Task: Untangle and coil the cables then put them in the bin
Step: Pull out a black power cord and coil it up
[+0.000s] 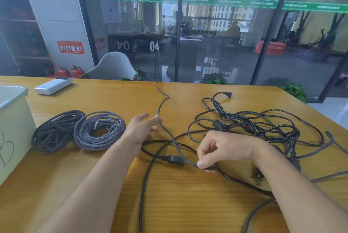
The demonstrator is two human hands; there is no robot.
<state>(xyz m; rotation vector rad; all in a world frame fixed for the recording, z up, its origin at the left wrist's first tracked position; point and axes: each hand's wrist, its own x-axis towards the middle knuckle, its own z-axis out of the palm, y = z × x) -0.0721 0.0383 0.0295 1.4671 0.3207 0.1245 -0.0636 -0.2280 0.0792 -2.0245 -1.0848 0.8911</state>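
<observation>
Two coiled braided cables lie side by side at the left, a darker one [54, 131] and a grey one [99, 130]. A long braided cable [163, 104] runs from the table's far edge down the middle. My left hand [144, 129] is open, its fingertips touching that cable. My right hand [224, 150] pinches the same braided cable near a black power connector [176, 159]. A tangle of black cables [250, 121] spreads at the right. The pale bin [11, 125] stands at the far left.
A white power bank [53, 86] lies at the back left of the wooden table [188, 204]. A grey chair [114, 67] stands behind the table, with a glass wall beyond. More braided cable trails off the table's right and near edges.
</observation>
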